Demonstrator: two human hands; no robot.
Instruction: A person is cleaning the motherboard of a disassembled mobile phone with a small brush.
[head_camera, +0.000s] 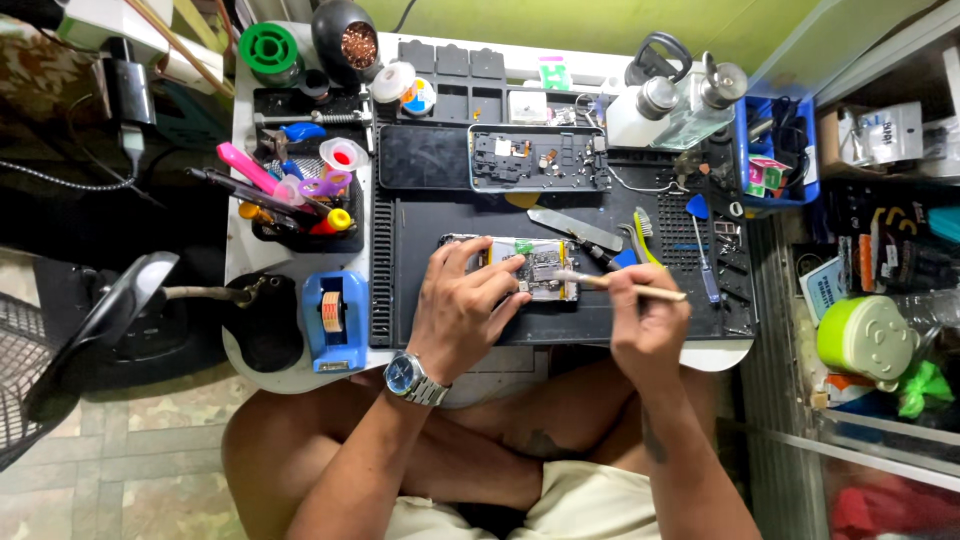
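The left hand (462, 305) grips an opened phone (520, 268) lying flat on the dark mat (470, 225), fingers closed over its left end. The right hand (645, 318) pinches a thin brush (625, 286), its tip touching the phone's exposed board. A second opened phone (538, 157) lies farther back on the mat.

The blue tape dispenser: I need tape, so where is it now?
In the head view, the blue tape dispenser sits at the bench's front left corner, just left of the left hand and the black work mat.
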